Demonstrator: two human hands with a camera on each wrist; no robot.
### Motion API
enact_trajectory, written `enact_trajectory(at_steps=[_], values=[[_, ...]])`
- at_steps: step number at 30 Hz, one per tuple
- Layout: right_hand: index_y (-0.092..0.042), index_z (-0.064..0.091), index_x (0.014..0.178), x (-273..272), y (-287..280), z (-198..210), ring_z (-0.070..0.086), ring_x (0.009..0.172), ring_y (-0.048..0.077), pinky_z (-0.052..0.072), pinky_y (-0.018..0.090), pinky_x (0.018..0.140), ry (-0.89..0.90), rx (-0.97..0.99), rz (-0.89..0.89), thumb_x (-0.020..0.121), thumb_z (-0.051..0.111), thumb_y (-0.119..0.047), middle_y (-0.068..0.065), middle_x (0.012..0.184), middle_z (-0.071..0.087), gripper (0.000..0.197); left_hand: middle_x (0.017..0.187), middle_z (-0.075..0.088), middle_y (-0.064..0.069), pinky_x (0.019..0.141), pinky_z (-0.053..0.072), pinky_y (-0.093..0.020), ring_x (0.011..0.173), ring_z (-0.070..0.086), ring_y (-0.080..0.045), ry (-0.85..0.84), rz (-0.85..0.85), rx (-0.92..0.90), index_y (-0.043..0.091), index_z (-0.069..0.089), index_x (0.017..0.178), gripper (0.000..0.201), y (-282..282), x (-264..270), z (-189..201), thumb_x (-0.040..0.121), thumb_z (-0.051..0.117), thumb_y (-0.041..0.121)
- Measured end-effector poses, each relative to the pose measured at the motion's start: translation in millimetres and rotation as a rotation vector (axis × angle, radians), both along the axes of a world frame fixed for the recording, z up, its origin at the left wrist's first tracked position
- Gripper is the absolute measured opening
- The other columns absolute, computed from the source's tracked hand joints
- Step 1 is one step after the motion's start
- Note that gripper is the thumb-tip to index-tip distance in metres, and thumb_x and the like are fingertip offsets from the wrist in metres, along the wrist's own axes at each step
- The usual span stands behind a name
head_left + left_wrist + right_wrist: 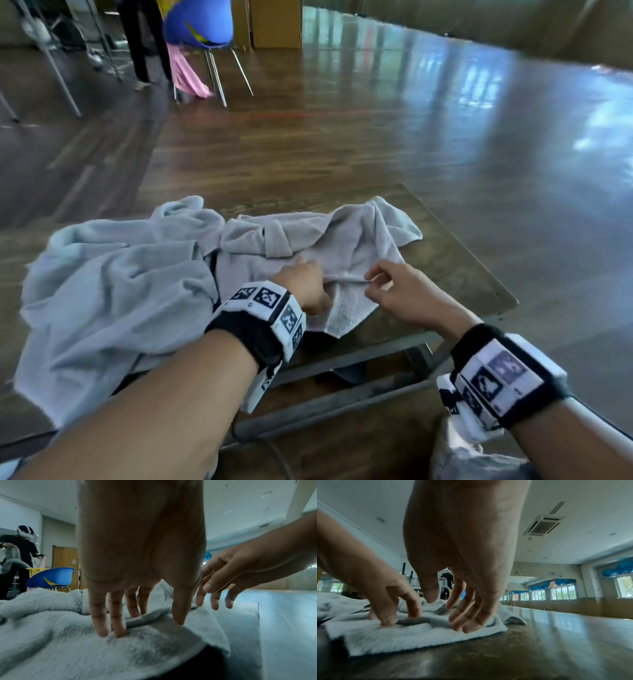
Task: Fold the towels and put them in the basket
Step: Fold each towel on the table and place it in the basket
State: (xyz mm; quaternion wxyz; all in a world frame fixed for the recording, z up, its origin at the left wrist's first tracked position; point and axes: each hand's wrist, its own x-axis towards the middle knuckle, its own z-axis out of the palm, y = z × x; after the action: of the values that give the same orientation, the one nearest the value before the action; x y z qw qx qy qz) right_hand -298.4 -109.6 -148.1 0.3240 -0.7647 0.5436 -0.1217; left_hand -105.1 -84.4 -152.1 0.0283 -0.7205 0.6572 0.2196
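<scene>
Crumpled small towel [342, 246] on the surface [455, 274] at twelve o'clock. Left hand [303, 284] fingers straight, pressing its near hem; right hand [404, 294] loosely open just above (likely smoothing for a fold). Basket unseen.

Left hand [142, 547] fingertips down on rumpled grey towel [85, 649], right hand [240, 573] just beside.

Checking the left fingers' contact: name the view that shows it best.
Left wrist view: the left hand presses its fingertips onto the small towel. Head view hides them behind the knuckles; right wrist view shows them from the side, blurred.
</scene>
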Motion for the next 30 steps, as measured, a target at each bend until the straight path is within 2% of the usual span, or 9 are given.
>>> enact_trajectory(at_steps=[3,7,10,14,18,21,23,26,30], values=[[-0.022,0.055,0.124,12,1,-7,0.053,0.089,0.007,0.041,0.023,0.072,0.046,0.008,0.094,0.088,0.068,-0.028,-0.006,0.103,0.064,0.038,0.123,0.053,-0.008,0.090,0.051,-0.046,0.109,0.059,-0.033,-0.084,-0.011,-0.111,0.011,0.062,0.111,0.025,-4,6,-4,0.090,0.065,0.024],[-0.025,0.036,0.144,28,-6,-3,0.057,0.091,0.006,0.047,0.026,0.078,0.130,-0.056,0.172,0.084,0.069,-0.042,-0.008,0.099,0.066,0.071,0.104,0.068,-0.012,0.072,0.049,-0.036,0.096,0.066,-0.031,-0.118,-0.022,-0.300,0.012,0.059,0.086,0.011,-8,6,3,0.092,0.059,0.021],[-0.027,0.039,0.130,42,-10,1,0.064,0.094,0.018,0.053,0.040,0.080,0.129,-0.087,0.167,0.080,0.071,-0.047,-0.006,0.099,0.066,0.062,0.087,0.065,-0.005,0.067,0.041,-0.031,0.082,0.063,-0.025,0.195,0.009,-0.443,0.015,0.052,0.089,0.010,-16,0,21,0.095,0.052,0.023],[-0.033,0.054,0.085,41,-19,14,0.064,0.079,0.020,0.052,0.037,0.065,-0.140,-0.222,0.029,0.078,0.057,-0.021,-0.005,0.082,0.065,0.014,0.074,0.059,0.009,0.064,0.041,-0.024,0.067,0.056,-0.005,0.533,-0.038,-0.672,0.020,0.054,0.092,0.006,-20,-11,42,0.095,0.059,0.024],[-0.019,0.066,0.099,23,-29,30,0.072,0.086,0.023,0.061,0.049,0.077,-0.505,-0.242,-0.131,0.079,0.049,-0.006,0.002,0.091,0.074,0.029,0.074,0.061,0.006,0.064,0.049,-0.025,0.062,0.054,-0.003,0.520,-0.060,-0.606,0.018,0.060,0.097,0.031,-19,-2,46,0.079,0.077,0.037],[-0.022,0.068,0.096,7,-39,42,0.074,0.094,0.022,0.061,0.054,0.079,-0.761,-0.241,-0.254,0.080,0.052,-0.007,0.000,0.094,0.076,0.027,0.076,0.067,0.008,0.070,0.056,-0.033,0.069,0.064,-0.010,0.393,-0.036,-0.511,0.024,0.069,0.082,0.005,-19,10,43,0.083,0.071,0.028],[-0.025,0.064,0.106,-1,-44,45,0.073,0.096,0.020,0.063,0.052,0.077,-0.863,-0.216,-0.265,0.083,0.052,-0.008,0.002,0.099,0.075,0.031,0.062,0.067,0.008,0.058,0.051,-0.027,0.055,0.060,-0.006,0.457,0.046,-0.548,0.027,0.068,0.067,0.024,-19,13,44,0.090,0.062,0.024],[-0.028,0.032,0.149,-7,-47,36,0.067,0.109,0.020,0.056,0.050,0.095,-0.642,-0.155,-0.261,0.091,0.061,-0.017,0.006,0.121,0.068,0.066,0.054,0.065,-0.007,0.051,0.044,-0.027,0.048,0.056,-0.012,0.538,0.221,-0.597,0.010,0.062,0.057,0.042,-24,9,53,0.093,0.052,0.029],[-0.036,0.000,0.158,-2,-30,27,0.034,0.141,0.032,0.034,0.050,0.115,-0.270,-0.212,-0.173,0.082,0.077,-0.031,0.010,0.155,0.032,0.108,0.059,0.067,0.002,0.062,0.049,-0.026,0.059,0.063,-0.009,0.821,0.380,-0.510,0.011,0.069,0.070,0.037,-27,-1,60,0.096,0.052,0.031]])
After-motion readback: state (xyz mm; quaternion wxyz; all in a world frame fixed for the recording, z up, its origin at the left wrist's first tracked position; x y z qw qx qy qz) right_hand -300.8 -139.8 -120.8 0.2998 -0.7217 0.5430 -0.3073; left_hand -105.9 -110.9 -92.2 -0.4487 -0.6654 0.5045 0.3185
